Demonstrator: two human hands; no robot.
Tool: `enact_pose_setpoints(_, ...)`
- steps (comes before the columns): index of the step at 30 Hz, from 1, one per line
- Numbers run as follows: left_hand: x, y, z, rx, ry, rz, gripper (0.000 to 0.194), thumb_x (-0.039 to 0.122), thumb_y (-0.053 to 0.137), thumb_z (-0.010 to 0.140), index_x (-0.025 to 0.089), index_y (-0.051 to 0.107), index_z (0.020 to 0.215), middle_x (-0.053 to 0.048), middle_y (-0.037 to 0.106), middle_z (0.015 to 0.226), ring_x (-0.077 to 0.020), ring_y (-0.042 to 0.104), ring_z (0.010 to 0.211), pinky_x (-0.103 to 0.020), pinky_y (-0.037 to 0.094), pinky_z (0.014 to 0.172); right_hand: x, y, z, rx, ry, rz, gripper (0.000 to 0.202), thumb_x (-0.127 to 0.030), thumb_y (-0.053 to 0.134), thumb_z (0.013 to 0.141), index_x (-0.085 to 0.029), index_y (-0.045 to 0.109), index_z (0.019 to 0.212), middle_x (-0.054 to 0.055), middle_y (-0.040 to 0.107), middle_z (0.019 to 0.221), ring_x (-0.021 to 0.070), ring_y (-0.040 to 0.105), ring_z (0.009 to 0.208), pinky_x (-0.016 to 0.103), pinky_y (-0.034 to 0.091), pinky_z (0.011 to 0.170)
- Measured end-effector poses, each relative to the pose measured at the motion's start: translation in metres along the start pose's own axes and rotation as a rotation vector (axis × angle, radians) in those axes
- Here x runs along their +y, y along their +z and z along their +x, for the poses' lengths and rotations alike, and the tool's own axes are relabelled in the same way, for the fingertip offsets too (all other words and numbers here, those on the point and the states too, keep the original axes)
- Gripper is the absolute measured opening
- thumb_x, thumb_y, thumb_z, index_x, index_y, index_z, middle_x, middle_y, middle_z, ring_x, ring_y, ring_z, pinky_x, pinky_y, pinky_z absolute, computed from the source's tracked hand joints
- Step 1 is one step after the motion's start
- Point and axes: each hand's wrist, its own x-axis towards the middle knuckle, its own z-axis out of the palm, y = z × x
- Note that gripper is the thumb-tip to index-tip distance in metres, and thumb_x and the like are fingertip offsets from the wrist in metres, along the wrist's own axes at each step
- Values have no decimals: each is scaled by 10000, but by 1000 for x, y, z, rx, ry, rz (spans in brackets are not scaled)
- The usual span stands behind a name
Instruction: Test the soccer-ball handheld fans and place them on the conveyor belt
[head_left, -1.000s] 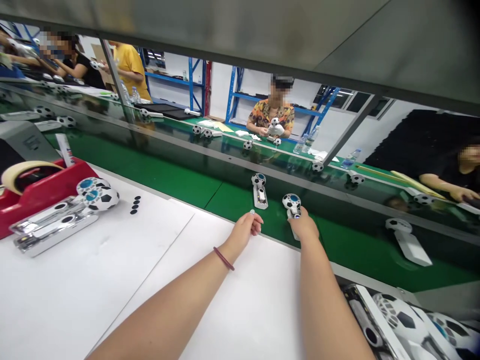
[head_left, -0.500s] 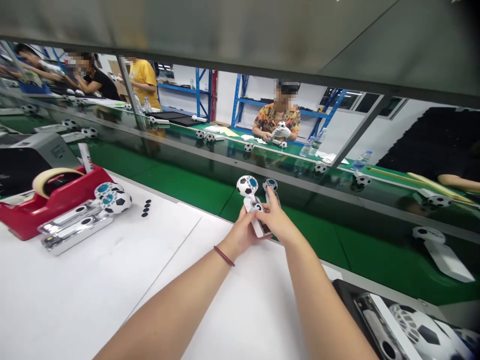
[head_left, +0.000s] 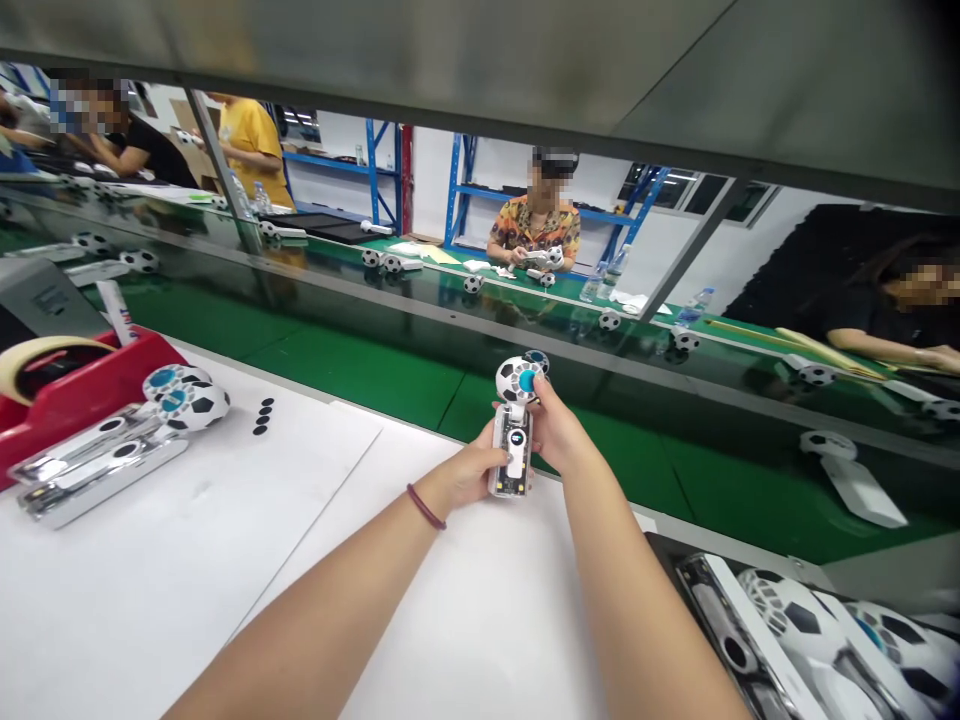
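Observation:
A device with a soccer-ball-patterned head (head_left: 516,380) and a white, partly clear handle is held upright over the front edge of the white table. My left hand (head_left: 477,468) is wrapped round the handle, its thumb on the front near a small round display. My right hand (head_left: 553,425) grips the device from the right, with a finger or thumb at the blue disc on the ball head. Part of a second ball head (head_left: 537,358) shows just behind the first.
On the left, a red tape dispenser (head_left: 97,385) stands by two similar devices (head_left: 112,470) and several black dots (head_left: 263,416). A black tray (head_left: 667,560) of devices is at lower right. Beyond runs a green conveyor (head_left: 330,372); people sit across it.
The device has turned so its front and display face me, and its ball head has shifted right. My right finger or thumb has come to the ball's blue disc. The view has swung slightly right.

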Motion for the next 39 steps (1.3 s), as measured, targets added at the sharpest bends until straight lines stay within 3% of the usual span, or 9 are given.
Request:
enact_pose_setpoints(3, -2, 1, -1, 4, -37, 27, 754, 214, 714, 658, 305, 317, 1293, -53, 576, 991, -158, 597, 660, -317, 469, 632, 3, 3, 3, 62, -34, 29, 567, -482, 616, 726, -266, 409, 1208, 36, 642, 813, 189, 599, 626, 241, 416, 412)
enact_pose_setpoints(7, -4, 5, 0, 71, -27, 76, 731, 227, 709, 674, 280, 308, 1283, -57, 588, 971, -175, 610, 660, -340, 475, 645, 11, 10, 11, 194, -186, 62, 577, -433, 723, 615, -267, 461, 1101, -11, 613, 785, 153, 589, 643, 266, 493, 576)
enact_pose_setpoints(11, -2, 8, 0, 113, -26, 97, 667, 223, 701, 675, 251, 343, 1237, -43, 610, 875, -195, 627, 704, -371, 472, 713, 16, 14, 14, 207, -272, 32, 574, -428, 734, 595, -282, 469, 1083, -29, 597, 839, 128, 574, 679, 243, 475, 626)
enact_pose_setpoints(17, 3, 8, -3, 122, -82, 182, 581, 223, 670, 671, 234, 378, 1173, -65, 601, 900, -247, 634, 757, -372, 473, 649, 12, 13, 10, 176, -259, 13, 569, -443, 700, 635, -264, 440, 1109, -13, 593, 899, 159, 592, 812, 269, 475, 728)
enact_pose_setpoints(27, 4, 11, -5, 156, -98, 191, 614, 219, 655, 690, 251, 328, 1208, -55, 591, 924, -222, 634, 725, -355, 489, 619, 13, 10, 11, 140, -207, -6, 608, -471, 689, 641, -284, 404, 1144, -12, 587, 889, 151, 585, 706, 274, 482, 649)
enact_pose_setpoints(34, 6, 14, -7, 147, -111, 198, 708, 226, 647, 727, 306, 247, 1306, -65, 587, 1002, -218, 640, 746, -409, 500, 697, 14, 9, 15, 145, -190, 21, 651, -459, 704, 623, -275, 390, 1164, -16, 576, 842, 129, 563, 611, 270, 478, 595)
enact_pose_setpoints(39, 9, 17, -8, 144, -132, 209, 667, 224, 627, 749, 304, 271, 1307, -72, 587, 1031, -222, 641, 779, -416, 505, 708, 15, 8, 16, 140, -194, 16, 617, -460, 706, 634, -283, 401, 1141, -17, 576, 827, 131, 566, 604, 272, 482, 591)
